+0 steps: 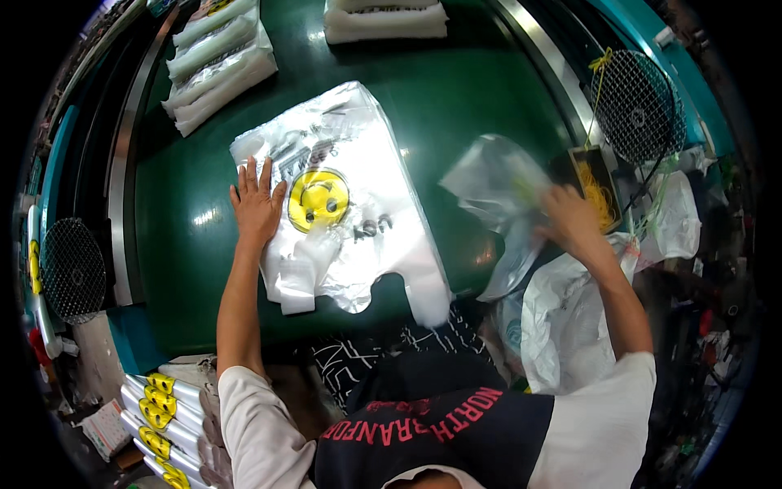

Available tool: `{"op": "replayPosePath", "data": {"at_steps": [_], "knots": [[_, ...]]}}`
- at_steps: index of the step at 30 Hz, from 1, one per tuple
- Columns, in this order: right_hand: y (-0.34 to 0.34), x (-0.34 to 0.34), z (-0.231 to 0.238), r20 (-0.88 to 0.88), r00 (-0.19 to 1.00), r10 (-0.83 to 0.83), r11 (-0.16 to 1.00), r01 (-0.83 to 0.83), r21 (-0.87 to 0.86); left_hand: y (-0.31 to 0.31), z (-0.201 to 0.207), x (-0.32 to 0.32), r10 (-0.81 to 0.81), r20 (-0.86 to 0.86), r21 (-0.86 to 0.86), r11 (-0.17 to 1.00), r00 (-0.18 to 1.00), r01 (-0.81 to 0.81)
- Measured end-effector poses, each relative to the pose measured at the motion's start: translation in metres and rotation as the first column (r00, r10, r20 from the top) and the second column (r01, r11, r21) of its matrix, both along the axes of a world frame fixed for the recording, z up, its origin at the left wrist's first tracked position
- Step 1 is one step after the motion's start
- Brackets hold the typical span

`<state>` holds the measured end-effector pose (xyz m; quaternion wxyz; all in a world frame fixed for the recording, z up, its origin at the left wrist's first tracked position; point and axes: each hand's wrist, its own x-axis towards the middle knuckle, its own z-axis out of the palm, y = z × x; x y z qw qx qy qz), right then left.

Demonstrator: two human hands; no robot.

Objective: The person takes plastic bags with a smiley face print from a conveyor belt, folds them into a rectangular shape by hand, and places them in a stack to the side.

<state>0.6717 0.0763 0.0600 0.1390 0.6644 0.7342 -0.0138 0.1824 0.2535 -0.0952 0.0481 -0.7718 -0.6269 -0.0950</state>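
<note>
A stack of white plastic carrier bags [366,175] with a yellow smiley print lies on the green belt, its handle loops toward me. My left hand [259,204] rests flat on the stack's left edge, fingers spread. Off to the right, my right hand [570,218] grips a loose translucent plastic bag [497,183], smeared by motion, which hangs over the belt's right side. The bag's lower part trails down past the belt's near edge.
Bundles of folded bags lie at the belt's far left [216,69] and far middle [387,20]. A box of yellow ties [599,187] and a mesh fan guard [638,106] stand right. Below are a white sack [562,318] and, lower left, rolled smiley bags [163,416].
</note>
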Motion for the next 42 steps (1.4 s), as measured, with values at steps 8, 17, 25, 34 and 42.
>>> {"op": "replayPosePath", "data": {"at_steps": [8,17,25,34,42], "knots": [[0.208,-0.122,-0.066,-0.517,0.854,0.055,0.956,0.105,0.276,-0.003,0.01,0.003,-0.024,0.031,-0.044,0.999,0.999,0.026],[0.259,-0.149,-0.106,-0.615,0.779,0.125,0.933,0.117,0.339,-0.005,0.009,0.002,-0.034,0.039,-0.042,0.998,0.999,0.035],[0.258,-0.12,-0.099,-0.783,0.619,-0.06,0.959,0.254,0.127,-0.002,0.011,0.004,-0.021,0.028,-0.06,0.998,0.999,0.023],[0.255,-0.149,-0.113,-0.636,0.753,0.17,0.926,0.099,0.365,-0.003,0.014,0.002,-0.013,0.018,-0.091,0.996,1.0,0.014],[0.246,-0.146,-0.105,-0.849,0.515,0.116,0.925,0.256,0.281,-0.002,0.011,0.0,-0.029,0.064,-0.076,0.997,0.998,0.034]]}}
